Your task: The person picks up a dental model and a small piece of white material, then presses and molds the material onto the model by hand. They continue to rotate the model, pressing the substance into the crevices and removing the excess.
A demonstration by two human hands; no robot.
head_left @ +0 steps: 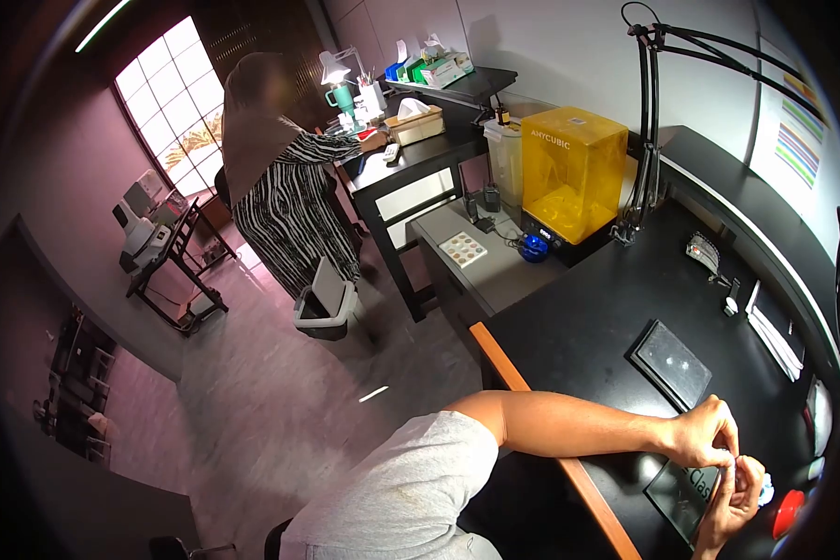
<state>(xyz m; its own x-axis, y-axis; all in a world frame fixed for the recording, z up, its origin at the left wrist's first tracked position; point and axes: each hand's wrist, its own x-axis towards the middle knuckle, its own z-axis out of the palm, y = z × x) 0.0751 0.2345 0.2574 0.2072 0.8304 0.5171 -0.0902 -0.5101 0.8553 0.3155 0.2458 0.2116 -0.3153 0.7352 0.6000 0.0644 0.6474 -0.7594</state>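
Observation:
My left hand [705,435] reaches over the black desk, its fingers closed in a pinch. Just below it in the view, my right hand [735,499] is also pinched, with its fingertips meeting those of the left. Whatever they hold between them is too small to make out. Under the hands lies a dark glass-like plate [674,493] with partly covered lettering. A black flat rectangular case [670,362] rests close to my left hand. Beside my right hand, a small white and light-blue item [766,490] shows in part, and a red round object [789,513] stands nearby.
A yellow-covered machine [574,173] and a palette of round samples [463,249] stand beyond the desk [569,336]. A black lamp arm [646,140] rises at its back. Another person [294,201] stands at a farther table, near a grey bin [327,308].

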